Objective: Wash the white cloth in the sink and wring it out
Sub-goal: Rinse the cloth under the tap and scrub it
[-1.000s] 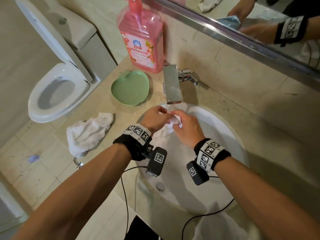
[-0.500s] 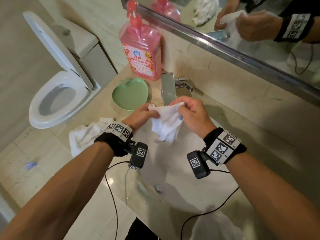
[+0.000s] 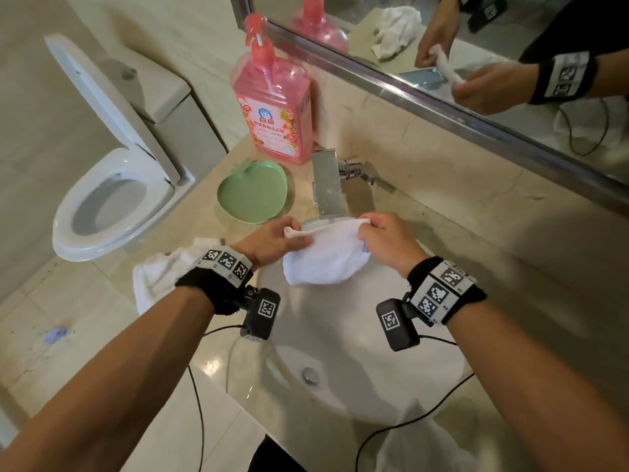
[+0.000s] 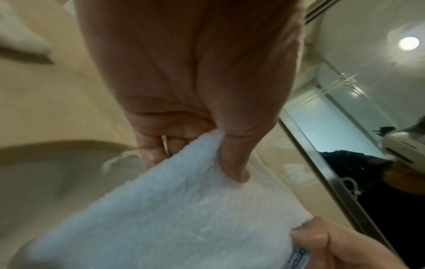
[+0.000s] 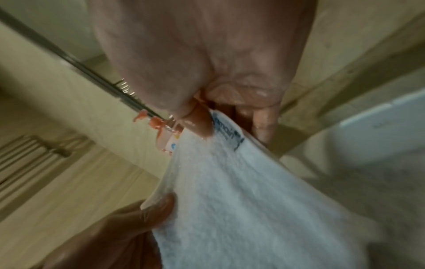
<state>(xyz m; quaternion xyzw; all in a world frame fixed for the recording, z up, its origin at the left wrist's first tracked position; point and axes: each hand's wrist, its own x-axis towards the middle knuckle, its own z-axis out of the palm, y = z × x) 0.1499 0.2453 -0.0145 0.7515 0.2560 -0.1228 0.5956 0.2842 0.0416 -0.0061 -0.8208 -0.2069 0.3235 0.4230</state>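
A white cloth point(image 3: 323, 257) hangs spread between my two hands over the back of the white sink point(image 3: 343, 338), just below the metal tap point(image 3: 328, 185). My left hand point(image 3: 277, 238) pinches its left top corner. My right hand point(image 3: 381, 235) pinches the right top corner, near a blue label. In the left wrist view the thumb presses into the cloth point(image 4: 184, 209) against curled fingers. In the right wrist view thumb and fingers clamp the labelled edge of the cloth point(image 5: 253, 191). No water stream shows from the tap.
A pink soap bottle point(image 3: 274, 107) stands behind a green apple-shaped dish point(image 3: 252, 192) on the counter. A second white towel point(image 3: 160, 277) lies at the counter's left edge. An open toilet point(image 3: 112, 199) is at left; a mirror point(image 3: 476, 56) runs along the back wall.
The cloth was bunched between my hands low in the basin; both hands rose and moved apart, and the cloth now hangs spread out between them.
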